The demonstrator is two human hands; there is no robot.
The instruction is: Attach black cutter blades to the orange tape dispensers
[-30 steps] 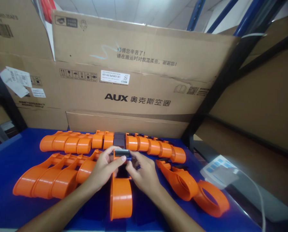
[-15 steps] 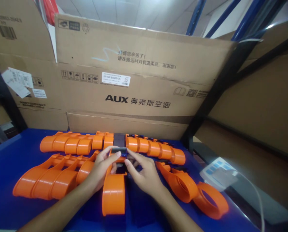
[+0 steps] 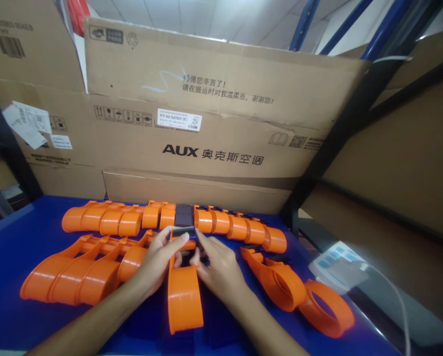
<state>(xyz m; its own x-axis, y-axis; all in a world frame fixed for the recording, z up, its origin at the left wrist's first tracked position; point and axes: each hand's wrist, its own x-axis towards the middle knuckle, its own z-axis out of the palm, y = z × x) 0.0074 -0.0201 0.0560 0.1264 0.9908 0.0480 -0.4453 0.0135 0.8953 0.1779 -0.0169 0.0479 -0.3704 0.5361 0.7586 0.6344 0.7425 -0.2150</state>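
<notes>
Between my two hands is an orange plastic tape dispenser (image 3: 186,299), its wide ring hanging toward me and a dark strip (image 3: 183,231) across its upper end. My left hand (image 3: 161,257) grips that upper end from the left, thumb lying near the strip. On the other side, the fingers of my right hand (image 3: 217,262) are bent against the upper end and partly hide it; whether they hold a small part too cannot be made out. Beside my left wrist lie several similar orange dispensers (image 3: 69,279) in a row.
A back row of orange dispensers (image 3: 238,228) runs along the blue tabletop (image 3: 6,237), with a dark flat block (image 3: 184,215) amid it. Two dispensers (image 3: 327,306) lie at right, near a white device (image 3: 338,264) with a cable. Cardboard (image 3: 214,128) walls the back; a black post (image 3: 318,148) slants at right.
The ring of the held dispenser has swung a little to the right. My right hand's fingers have curled in closer under its upper end. My left hand has hardly moved.
</notes>
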